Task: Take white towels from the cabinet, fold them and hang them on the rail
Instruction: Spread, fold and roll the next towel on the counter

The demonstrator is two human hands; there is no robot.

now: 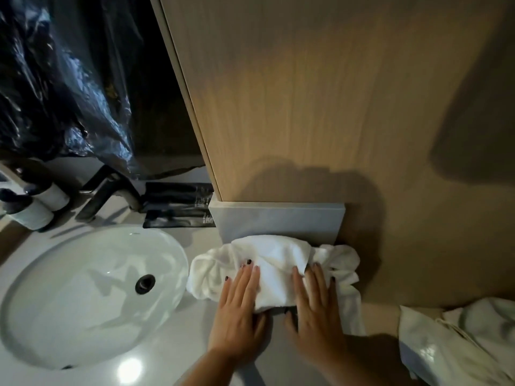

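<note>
Hands, left and right, fingers straight, press towel on worktop; smooth creases outward before folding

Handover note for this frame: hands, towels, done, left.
Left hand: open, flat on the towel.
Right hand: open, flat on the same towel.
Towel lies crumpled on the counter, right of the sink, against the cabinet base. More white cloth sits at lower right.
Done: one towel is out on the counter.
Left: fold it and hang it; no rail in view.
</note>
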